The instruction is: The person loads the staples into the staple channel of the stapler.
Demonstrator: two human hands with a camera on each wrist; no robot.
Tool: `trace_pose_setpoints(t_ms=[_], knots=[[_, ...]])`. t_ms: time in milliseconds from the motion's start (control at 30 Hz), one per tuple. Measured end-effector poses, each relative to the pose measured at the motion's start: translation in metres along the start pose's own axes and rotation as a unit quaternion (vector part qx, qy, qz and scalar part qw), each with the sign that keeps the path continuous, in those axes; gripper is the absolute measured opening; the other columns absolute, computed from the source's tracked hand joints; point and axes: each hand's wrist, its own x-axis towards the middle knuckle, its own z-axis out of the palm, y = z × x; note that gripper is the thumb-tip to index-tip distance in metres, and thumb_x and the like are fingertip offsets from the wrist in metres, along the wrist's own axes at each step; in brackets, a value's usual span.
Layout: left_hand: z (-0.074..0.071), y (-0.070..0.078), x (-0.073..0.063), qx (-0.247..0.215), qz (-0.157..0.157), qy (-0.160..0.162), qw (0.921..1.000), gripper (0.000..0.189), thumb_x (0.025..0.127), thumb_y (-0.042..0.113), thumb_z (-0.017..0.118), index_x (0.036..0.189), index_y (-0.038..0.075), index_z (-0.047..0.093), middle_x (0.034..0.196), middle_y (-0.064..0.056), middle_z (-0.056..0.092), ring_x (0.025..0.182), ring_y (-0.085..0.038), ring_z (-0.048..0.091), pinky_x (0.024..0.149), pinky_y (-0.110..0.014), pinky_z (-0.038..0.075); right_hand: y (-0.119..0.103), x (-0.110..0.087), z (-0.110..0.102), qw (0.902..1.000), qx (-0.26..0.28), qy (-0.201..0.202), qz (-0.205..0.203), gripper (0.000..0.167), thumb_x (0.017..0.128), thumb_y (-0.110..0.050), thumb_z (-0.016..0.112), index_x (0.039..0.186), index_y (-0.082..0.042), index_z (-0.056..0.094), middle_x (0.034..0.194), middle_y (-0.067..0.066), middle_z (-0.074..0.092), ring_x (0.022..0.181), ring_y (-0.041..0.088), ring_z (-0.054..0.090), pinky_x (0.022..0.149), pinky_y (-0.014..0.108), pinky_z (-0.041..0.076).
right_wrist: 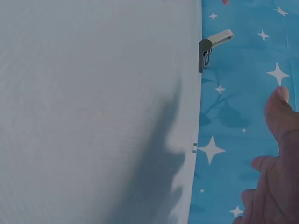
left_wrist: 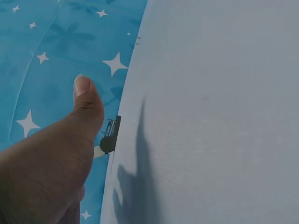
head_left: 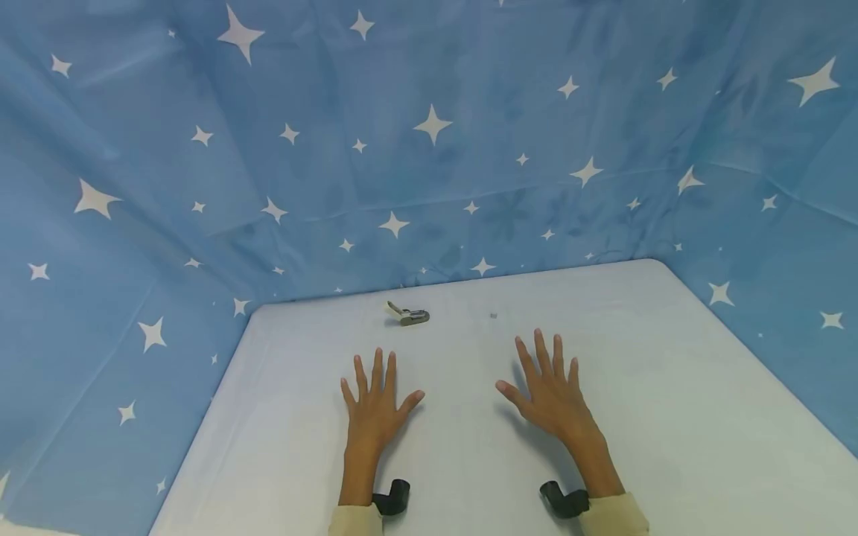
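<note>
A small olive-and-beige stapler [head_left: 414, 317] lies near the table's back edge with its beige top swung up and metal showing inside. To its right is a tiny grey piece [head_left: 493, 316], perhaps a strip of staples, too small to be sure. My left hand [head_left: 374, 417] is spread over the table in front of the stapler, holding nothing. My right hand [head_left: 553, 402] is likewise spread, nearest to the tiny piece and apart from it. Both wrist views show the stapler [left_wrist: 109, 137] [right_wrist: 204, 53] beyond the hands.
A white-covered table [head_left: 462, 461] lies under both hands. Behind it and at its sides hangs a blue cloth [head_left: 429, 186] with white stars. A black band with a stubby mount [head_left: 395, 497] sits on each wrist, above beige sleeves [head_left: 355, 519].
</note>
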Motion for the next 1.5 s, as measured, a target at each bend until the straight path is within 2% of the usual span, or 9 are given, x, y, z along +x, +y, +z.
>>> trace_pose_setpoints(t_ms=[200, 333, 400, 467, 600, 667, 967, 1233, 1500], knots=[[0.006, -0.003, 0.004, -0.034, -0.010, -0.022, 0.9991, 0.084, 0.092, 0.058, 0.054, 0.155, 0.011, 0.025, 0.161, -0.020, 0.021, 0.147, -0.050, 0.007, 0.110, -0.073, 0.009, 0.004, -0.001, 0.004, 0.9986, 0.051, -0.005, 0.012, 0.079, 0.095, -0.051, 0.055, 0.154, -0.008, 0.025, 0.161, 0.027, 0.012, 0.145, 0.055, 0.007, 0.107, 0.074, 0.017], [0.011, -0.010, 0.024, -0.106, -0.012, -0.004, 0.9943, 0.075, 0.096, 0.048, 0.057, 0.153, 0.008, 0.030, 0.153, -0.021, 0.038, 0.143, -0.047, 0.028, 0.111, -0.068, 0.021, 0.008, 0.004, 0.008, 0.9843, 0.169, 0.023, 0.045, 0.062, 0.099, -0.041, 0.055, 0.145, -0.002, 0.041, 0.150, 0.027, 0.039, 0.138, 0.047, 0.037, 0.105, 0.062, 0.036], [0.014, -0.014, 0.039, -0.166, -0.017, 0.013, 0.9859, 0.068, 0.097, 0.040, 0.058, 0.151, 0.007, 0.034, 0.146, -0.021, 0.048, 0.139, -0.043, 0.039, 0.112, -0.062, 0.027, 0.010, 0.009, 0.009, 0.9638, 0.253, 0.031, 0.078, 0.049, 0.101, -0.035, 0.054, 0.135, 0.000, 0.052, 0.133, 0.024, 0.058, 0.123, 0.040, 0.057, 0.097, 0.050, 0.049], [0.017, -0.018, 0.055, -0.231, -0.029, 0.029, 0.9722, 0.062, 0.098, 0.033, 0.059, 0.148, 0.005, 0.037, 0.142, -0.022, 0.052, 0.136, -0.039, 0.044, 0.112, -0.056, 0.032, 0.011, 0.013, 0.011, 0.9328, 0.340, 0.021, 0.118, 0.039, 0.102, -0.029, 0.053, 0.125, 0.003, 0.059, 0.112, 0.022, 0.069, 0.101, 0.033, 0.070, 0.083, 0.038, 0.057], [0.024, -0.021, 0.084, -0.314, -0.038, 0.063, 0.9466, 0.054, 0.098, 0.023, 0.060, 0.143, -0.001, 0.042, 0.135, -0.024, 0.055, 0.125, -0.037, 0.054, 0.105, -0.051, 0.042, 0.015, 0.017, 0.014, 0.8671, 0.454, -0.036, 0.202, 0.034, 0.103, -0.021, 0.047, 0.121, 0.005, 0.059, 0.082, 0.011, 0.072, 0.071, 0.019, 0.073, 0.061, 0.026, 0.056], [0.028, -0.022, 0.095, -0.322, -0.047, 0.066, 0.9432, 0.054, 0.098, 0.022, 0.060, 0.142, -0.002, 0.042, 0.136, -0.024, 0.054, 0.121, -0.036, 0.056, 0.102, -0.050, 0.044, 0.015, 0.016, 0.016, 0.8497, 0.473, -0.059, 0.224, 0.034, 0.103, -0.022, 0.046, 0.121, 0.005, 0.059, 0.074, 0.006, 0.070, 0.064, 0.015, 0.070, 0.055, 0.024, 0.054], [0.039, -0.021, 0.131, -0.295, -0.073, 0.079, 0.9492, 0.059, 0.097, 0.026, 0.060, 0.142, -0.006, 0.038, 0.117, -0.026, 0.064, 0.099, -0.038, 0.063, 0.088, -0.052, 0.047, 0.009, 0.013, 0.023, 0.8528, 0.454, -0.083, 0.244, 0.039, 0.103, -0.030, 0.049, 0.121, 0.001, 0.061, 0.065, 0.002, 0.062, 0.052, 0.011, 0.063, 0.046, 0.018, 0.043], [0.040, -0.020, 0.137, -0.328, -0.106, 0.124, 0.9306, 0.039, 0.097, 0.024, 0.062, 0.124, -0.004, 0.055, 0.118, -0.025, 0.067, 0.105, -0.038, 0.067, 0.092, -0.049, 0.051, 0.007, 0.014, 0.030, 0.8536, 0.455, -0.079, 0.240, 0.032, 0.102, -0.025, 0.049, 0.116, 0.000, 0.063, 0.064, 0.003, 0.063, 0.052, 0.014, 0.064, 0.046, 0.020, 0.044], [0.045, -0.009, 0.128, -0.344, -0.030, 0.035, 0.9377, 0.034, 0.093, 0.032, 0.067, 0.115, 0.006, 0.062, 0.110, -0.015, 0.073, 0.105, -0.030, 0.068, 0.095, -0.047, 0.049, 0.010, 0.014, 0.028, 0.8596, 0.444, -0.064, 0.245, 0.031, 0.102, -0.024, 0.048, 0.116, 0.000, 0.063, 0.064, 0.004, 0.063, 0.051, 0.015, 0.064, 0.047, 0.020, 0.046]])
